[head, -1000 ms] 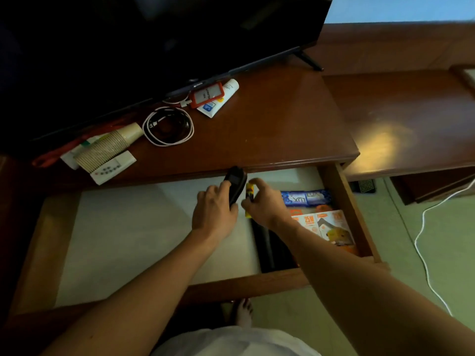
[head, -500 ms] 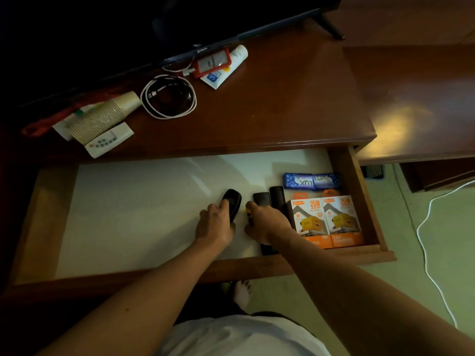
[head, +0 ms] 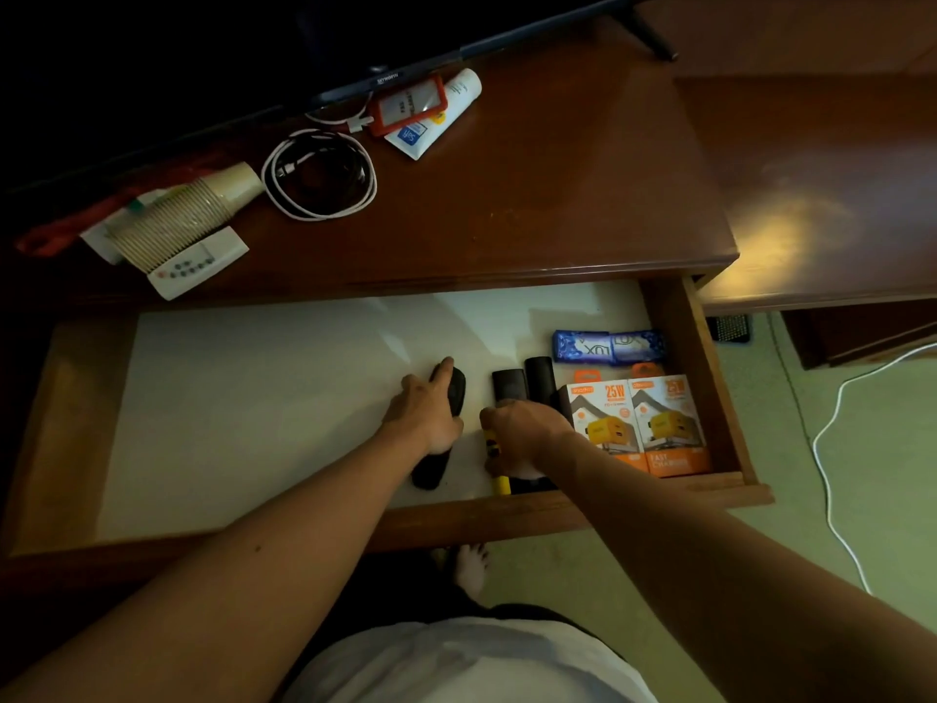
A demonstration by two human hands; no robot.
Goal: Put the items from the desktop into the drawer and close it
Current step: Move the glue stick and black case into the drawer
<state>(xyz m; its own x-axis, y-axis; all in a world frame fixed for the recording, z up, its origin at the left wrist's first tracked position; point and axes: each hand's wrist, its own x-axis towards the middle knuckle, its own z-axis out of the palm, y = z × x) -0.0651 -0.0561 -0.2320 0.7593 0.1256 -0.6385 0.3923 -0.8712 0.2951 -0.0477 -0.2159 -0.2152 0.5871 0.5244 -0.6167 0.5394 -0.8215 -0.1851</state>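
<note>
The wooden drawer stands pulled out, its floor lined white. My left hand is shut on a black remote that lies on the drawer floor. Just right of it, my right hand is shut on a yellow-and-black pen-like item low against the liner. On the desktop lie a white remote, a stack of paper cups, a coiled white cable, a red card holder and a white tube.
In the drawer's right part sit two orange charger boxes, two black cylinders and blue soap packs. A TV stands at the desk's back. A white cord trails on the floor at the right.
Both hands have come down from the drawer's back edge to its floor, bringing the black remote and the yellow item onto the liner. The view has tilted downward.
</note>
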